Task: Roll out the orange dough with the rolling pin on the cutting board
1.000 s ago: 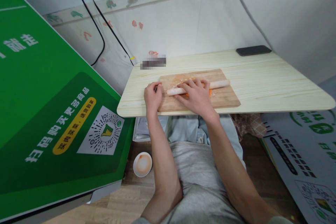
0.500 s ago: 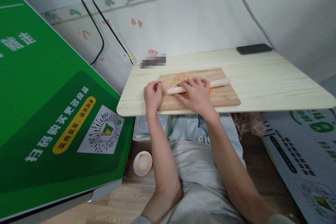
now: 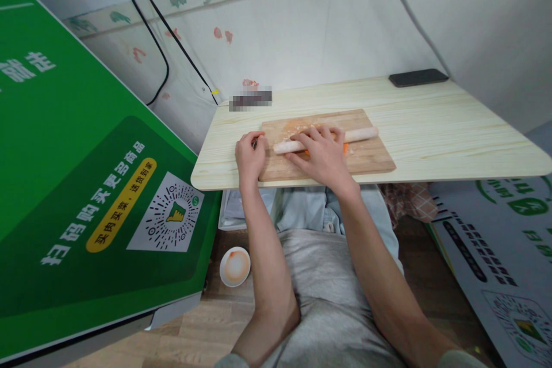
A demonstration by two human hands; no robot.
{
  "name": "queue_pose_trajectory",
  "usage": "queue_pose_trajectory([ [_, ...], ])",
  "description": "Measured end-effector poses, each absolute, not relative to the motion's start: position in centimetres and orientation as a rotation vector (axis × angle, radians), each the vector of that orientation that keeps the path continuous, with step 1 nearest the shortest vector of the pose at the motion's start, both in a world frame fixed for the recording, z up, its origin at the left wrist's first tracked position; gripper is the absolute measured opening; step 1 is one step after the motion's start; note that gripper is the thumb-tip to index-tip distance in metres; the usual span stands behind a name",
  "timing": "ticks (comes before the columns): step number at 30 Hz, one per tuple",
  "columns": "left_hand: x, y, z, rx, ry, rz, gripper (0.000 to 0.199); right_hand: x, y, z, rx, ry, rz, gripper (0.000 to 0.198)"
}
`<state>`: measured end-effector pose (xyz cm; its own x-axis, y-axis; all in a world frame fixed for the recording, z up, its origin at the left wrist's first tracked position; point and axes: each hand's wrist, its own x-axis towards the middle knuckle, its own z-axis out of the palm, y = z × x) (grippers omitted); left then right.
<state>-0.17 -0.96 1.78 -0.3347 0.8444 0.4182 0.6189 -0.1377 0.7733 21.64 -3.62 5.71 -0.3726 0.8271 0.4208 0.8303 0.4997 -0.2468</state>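
A wooden cutting board (image 3: 276, 169) lies near the table's front edge, with whitish and orange smears on it. Across it rests a straight pale rolling pin (image 3: 362, 134), coated whitish, its right end reaching the board's right edge. My right hand (image 3: 321, 152) lies over the pin's middle, fingers draped across the far side and thumb along the near side. Part of an orange, dough-like piece (image 3: 346, 149) shows beneath that hand; the rest is hidden. At the board's left edge, my left hand (image 3: 250, 155) is curled, a small dark spot showing between thumb and fingers.
A black phone-like slab (image 3: 418, 77) lies at the table's back right. A blurred-out item (image 3: 250, 100) is at the back left. Below the table, a white bowl (image 3: 235, 267) with orange residue stands left of my left arm. A green panel (image 3: 107, 195) rises at left.
The view has shifted very slightly. Both hands, the rolling pin and the board keep practically the same places.
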Motion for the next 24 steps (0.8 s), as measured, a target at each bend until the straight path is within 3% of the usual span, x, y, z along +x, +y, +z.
queue_pose_trajectory([
  [24,-0.26,-0.84,1.75,1.655,1.890,1.473,0.022,21.68,-3.35,5.34,-1.341,-2.242,-0.044,0.038],
])
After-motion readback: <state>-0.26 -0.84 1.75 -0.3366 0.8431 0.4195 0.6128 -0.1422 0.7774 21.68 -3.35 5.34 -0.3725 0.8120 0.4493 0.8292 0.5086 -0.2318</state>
